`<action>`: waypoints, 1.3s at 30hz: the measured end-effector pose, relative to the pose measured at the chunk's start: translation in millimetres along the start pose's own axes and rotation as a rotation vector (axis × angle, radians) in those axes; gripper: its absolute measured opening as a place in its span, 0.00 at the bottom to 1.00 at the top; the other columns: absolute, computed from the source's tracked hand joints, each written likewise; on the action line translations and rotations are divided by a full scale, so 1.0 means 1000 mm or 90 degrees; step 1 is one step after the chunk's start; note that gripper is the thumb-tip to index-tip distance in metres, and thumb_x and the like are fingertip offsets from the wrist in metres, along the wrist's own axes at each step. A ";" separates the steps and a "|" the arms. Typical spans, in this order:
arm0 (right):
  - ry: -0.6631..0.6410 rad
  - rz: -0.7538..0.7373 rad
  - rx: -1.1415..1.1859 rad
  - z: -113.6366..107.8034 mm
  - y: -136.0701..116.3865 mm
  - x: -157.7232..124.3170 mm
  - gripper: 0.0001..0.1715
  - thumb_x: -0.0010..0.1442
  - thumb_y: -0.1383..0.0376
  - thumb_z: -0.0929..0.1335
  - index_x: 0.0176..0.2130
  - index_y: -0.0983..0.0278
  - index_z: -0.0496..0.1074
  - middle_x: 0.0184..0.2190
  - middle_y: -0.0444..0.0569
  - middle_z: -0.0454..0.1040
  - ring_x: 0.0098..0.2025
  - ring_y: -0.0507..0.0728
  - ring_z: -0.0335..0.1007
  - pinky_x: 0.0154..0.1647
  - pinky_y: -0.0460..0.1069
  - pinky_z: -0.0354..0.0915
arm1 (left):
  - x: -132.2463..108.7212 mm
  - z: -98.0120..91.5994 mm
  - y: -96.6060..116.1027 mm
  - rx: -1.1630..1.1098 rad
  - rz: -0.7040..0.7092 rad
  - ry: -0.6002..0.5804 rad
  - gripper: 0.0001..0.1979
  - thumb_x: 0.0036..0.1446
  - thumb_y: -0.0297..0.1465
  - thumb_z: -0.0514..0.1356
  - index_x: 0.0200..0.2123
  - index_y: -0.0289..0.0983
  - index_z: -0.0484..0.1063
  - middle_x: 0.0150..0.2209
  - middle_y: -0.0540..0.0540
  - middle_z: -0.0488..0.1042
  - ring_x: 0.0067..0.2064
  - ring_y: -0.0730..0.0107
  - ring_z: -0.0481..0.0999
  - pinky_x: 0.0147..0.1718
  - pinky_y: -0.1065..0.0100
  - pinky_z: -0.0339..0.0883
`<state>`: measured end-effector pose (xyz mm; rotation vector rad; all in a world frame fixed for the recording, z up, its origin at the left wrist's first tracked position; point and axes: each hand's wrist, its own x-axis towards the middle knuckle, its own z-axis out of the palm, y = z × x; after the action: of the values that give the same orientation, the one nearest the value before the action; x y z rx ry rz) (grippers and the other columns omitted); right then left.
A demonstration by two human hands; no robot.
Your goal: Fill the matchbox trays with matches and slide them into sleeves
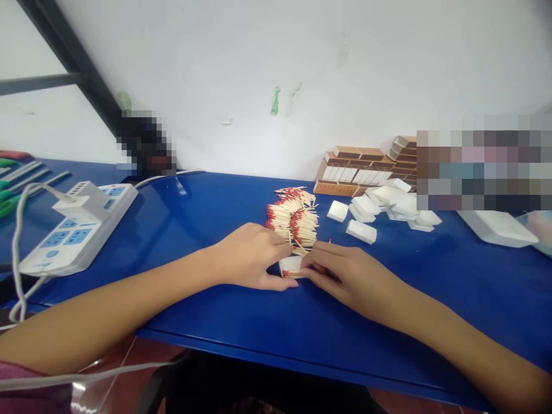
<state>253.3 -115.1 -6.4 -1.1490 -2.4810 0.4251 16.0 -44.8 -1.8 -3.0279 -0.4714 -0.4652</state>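
Observation:
A small white matchbox tray [291, 264] lies on the blue table between my hands, with a few red-tipped matches along its near side. My left hand [254, 256] grips the tray's left end, thumb along the near edge and fingers over the far one. At the tray's right end, the fingertips of my right hand [340, 267] are pinched together over the matches inside; whether a match is between them is hidden. Just beyond the tray spreads a heap of loose matches [304, 224], most with their red heads to the left.
White empty trays [388, 201] lie piled to the right. Brown matchbox sleeves and boxes [345, 169] are stacked against the wall. A power strip [81, 230] with a plugged-in adapter and white cable occupies the left of the blue table [207, 322].

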 end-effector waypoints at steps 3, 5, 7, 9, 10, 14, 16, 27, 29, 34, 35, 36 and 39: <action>-0.001 -0.009 -0.008 0.000 0.000 0.000 0.09 0.72 0.65 0.64 0.40 0.62 0.74 0.35 0.48 0.75 0.32 0.54 0.70 0.33 0.49 0.62 | 0.000 0.000 0.000 0.004 0.016 0.008 0.22 0.63 0.50 0.61 0.34 0.36 0.76 0.30 0.47 0.79 0.31 0.66 0.77 0.29 0.64 0.63; 0.001 0.000 0.004 0.000 -0.002 0.001 0.09 0.72 0.65 0.65 0.40 0.63 0.74 0.34 0.47 0.75 0.31 0.53 0.69 0.32 0.48 0.62 | 0.000 0.000 0.000 0.008 0.024 0.015 0.22 0.63 0.50 0.61 0.32 0.36 0.75 0.29 0.47 0.78 0.29 0.66 0.76 0.28 0.64 0.63; 0.003 0.018 0.023 0.000 -0.003 0.002 0.08 0.72 0.65 0.66 0.39 0.62 0.74 0.33 0.46 0.74 0.30 0.53 0.68 0.31 0.48 0.61 | 0.000 0.000 0.000 0.012 0.030 0.020 0.22 0.63 0.50 0.61 0.31 0.36 0.74 0.28 0.48 0.77 0.28 0.67 0.76 0.27 0.63 0.62; 0.001 0.034 0.046 0.001 -0.004 0.003 0.07 0.71 0.65 0.66 0.39 0.62 0.73 0.32 0.45 0.73 0.30 0.52 0.67 0.31 0.48 0.60 | 0.000 0.000 0.001 0.014 0.035 0.024 0.22 0.62 0.50 0.62 0.32 0.36 0.75 0.28 0.49 0.77 0.28 0.66 0.76 0.27 0.62 0.62; -0.004 0.039 0.057 0.001 -0.004 0.004 0.07 0.71 0.65 0.66 0.39 0.62 0.73 0.32 0.45 0.73 0.30 0.52 0.67 0.31 0.47 0.61 | 0.000 -0.001 0.001 0.013 0.037 0.025 0.21 0.62 0.50 0.62 0.32 0.36 0.75 0.28 0.49 0.77 0.28 0.66 0.76 0.27 0.62 0.63; -0.004 0.042 0.075 -0.003 -0.002 0.004 0.08 0.72 0.64 0.66 0.39 0.61 0.73 0.29 0.44 0.70 0.29 0.52 0.65 0.31 0.47 0.60 | 0.000 -0.001 0.000 0.013 0.043 0.024 0.21 0.62 0.49 0.63 0.33 0.36 0.75 0.29 0.48 0.78 0.29 0.65 0.77 0.28 0.62 0.63; 0.026 0.049 0.054 -0.009 0.003 0.003 0.09 0.71 0.63 0.66 0.38 0.61 0.74 0.28 0.44 0.70 0.28 0.52 0.64 0.30 0.47 0.59 | 0.000 -0.001 0.000 0.017 0.042 0.024 0.21 0.62 0.50 0.63 0.34 0.36 0.76 0.29 0.48 0.78 0.29 0.65 0.77 0.28 0.62 0.63; -0.006 0.132 -0.016 -0.042 0.046 -0.003 0.11 0.65 0.55 0.71 0.39 0.60 0.76 0.28 0.45 0.72 0.28 0.53 0.65 0.29 0.49 0.60 | -0.002 -0.003 0.001 0.024 0.042 -0.015 0.22 0.64 0.50 0.60 0.32 0.36 0.74 0.28 0.47 0.77 0.28 0.66 0.75 0.26 0.64 0.60; -0.019 0.133 -0.001 -0.038 0.044 -0.002 0.11 0.65 0.54 0.71 0.39 0.60 0.76 0.29 0.45 0.72 0.29 0.53 0.66 0.29 0.49 0.61 | -0.002 -0.003 0.001 0.019 0.040 -0.027 0.22 0.64 0.50 0.60 0.32 0.36 0.74 0.28 0.47 0.77 0.28 0.66 0.75 0.27 0.64 0.60; -0.022 0.129 0.014 -0.026 0.038 0.003 0.11 0.67 0.56 0.70 0.37 0.59 0.76 0.31 0.45 0.71 0.30 0.53 0.66 0.31 0.49 0.61 | -0.002 -0.002 0.001 0.016 0.046 -0.025 0.23 0.64 0.50 0.60 0.30 0.36 0.73 0.26 0.48 0.75 0.27 0.67 0.74 0.26 0.63 0.59; -0.025 0.130 0.014 -0.025 0.037 0.004 0.11 0.68 0.56 0.69 0.37 0.60 0.76 0.31 0.45 0.71 0.31 0.53 0.65 0.31 0.49 0.61 | -0.002 -0.002 0.001 0.016 0.046 -0.025 0.23 0.64 0.50 0.60 0.30 0.36 0.73 0.26 0.48 0.75 0.27 0.67 0.74 0.26 0.63 0.59; -0.030 0.130 0.014 -0.025 0.037 0.004 0.12 0.68 0.56 0.69 0.36 0.60 0.75 0.31 0.45 0.71 0.31 0.53 0.65 0.31 0.49 0.61 | -0.002 -0.002 0.001 0.017 0.047 -0.024 0.23 0.64 0.50 0.60 0.30 0.36 0.73 0.26 0.48 0.75 0.27 0.67 0.74 0.26 0.63 0.59; -0.029 0.133 0.018 -0.028 0.032 0.003 0.13 0.70 0.56 0.68 0.36 0.60 0.74 0.32 0.45 0.71 0.30 0.53 0.65 0.31 0.49 0.61 | -0.002 -0.002 0.002 0.018 0.048 -0.020 0.23 0.64 0.50 0.60 0.30 0.36 0.73 0.26 0.48 0.75 0.27 0.67 0.74 0.26 0.64 0.59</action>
<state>285.4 -89.3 5.3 -1.4083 -2.3927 0.5488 14.2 -47.2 -0.5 -3.0167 -0.3601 -0.4048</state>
